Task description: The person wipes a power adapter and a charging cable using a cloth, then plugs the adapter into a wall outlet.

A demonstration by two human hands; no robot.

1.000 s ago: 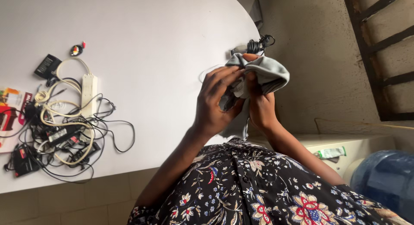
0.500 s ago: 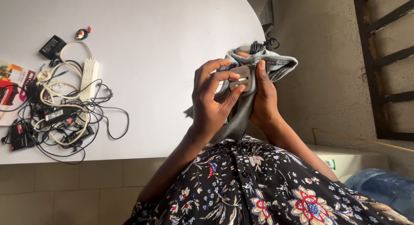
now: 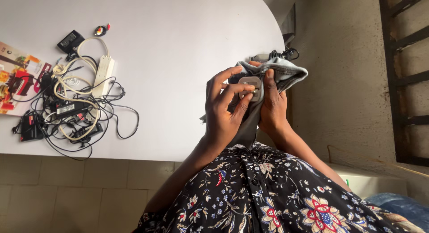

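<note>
While the grey cloth [image 3: 286, 74] is draping over the right hand [image 3: 272, 110] in the middle of the frame, that hand is closing around it and pressing a thumb on the plug [image 3: 250, 86]. The left hand [image 3: 225, 110] is curling its fingers [image 3: 232, 74] against the plug, pinching it between thumb and fingertips. A bundled black cord [image 3: 281, 53] is showing just above the cloth. On the white table [image 3: 178, 36], at the left of the frame, a tangle of cables [image 3: 76, 112] is lying around a white power strip [image 3: 103, 70], well apart from the hands.
</note>
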